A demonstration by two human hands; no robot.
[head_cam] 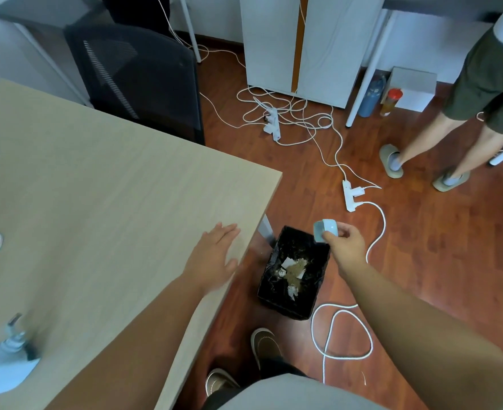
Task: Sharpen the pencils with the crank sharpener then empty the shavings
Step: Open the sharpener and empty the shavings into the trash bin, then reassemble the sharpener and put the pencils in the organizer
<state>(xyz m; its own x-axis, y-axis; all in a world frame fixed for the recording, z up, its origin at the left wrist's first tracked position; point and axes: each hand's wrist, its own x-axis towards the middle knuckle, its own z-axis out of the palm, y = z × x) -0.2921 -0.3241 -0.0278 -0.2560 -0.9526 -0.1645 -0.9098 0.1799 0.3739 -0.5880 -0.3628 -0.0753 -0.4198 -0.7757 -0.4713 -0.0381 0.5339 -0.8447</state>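
My right hand (346,247) grips a small light-blue shavings tray (324,229), held tipped over the far right corner of a black-lined waste bin (274,294) on the floor. Shavings and paper scraps lie inside the bin. My left hand (214,258) rests flat, fingers apart, on the corner of the pale wooden desk (111,187). The light-blue crank sharpener (6,362) stands blurred at the desk's near left edge, its crank pointing up. No pencils are visible.
White cables and power strips (350,196) trail across the wooden floor beside the bin. A black office chair (138,75) stands behind the desk. Another person's legs (439,143) are at the right. My shoes (266,347) are just in front of the bin.
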